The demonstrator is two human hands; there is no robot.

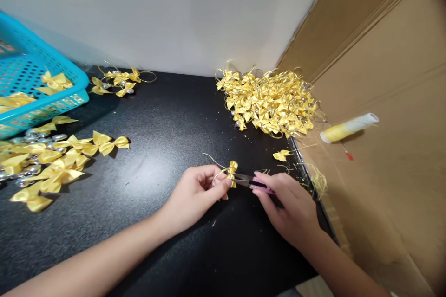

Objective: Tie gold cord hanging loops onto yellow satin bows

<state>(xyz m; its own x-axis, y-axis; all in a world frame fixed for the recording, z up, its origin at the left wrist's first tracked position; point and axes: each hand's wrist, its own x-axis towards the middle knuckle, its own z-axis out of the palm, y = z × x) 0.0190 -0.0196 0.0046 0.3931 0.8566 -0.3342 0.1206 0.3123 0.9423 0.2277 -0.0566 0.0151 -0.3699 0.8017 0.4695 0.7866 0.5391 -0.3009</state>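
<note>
left hand (195, 192): pinching bow (232, 170)
right hand (287, 204): fingers closed on scissors (249, 182), at bow
done: big pile (272, 102) behind bow
left: loose bows (52, 162) far left of it

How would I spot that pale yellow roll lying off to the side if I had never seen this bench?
Start at the big heap of yellow bows at the back of the black table, then look right onto the brown cardboard. The spool of yellow thread lies there on its side, alone. Unlike the bows, it is a smooth tube with a white end.
</note>
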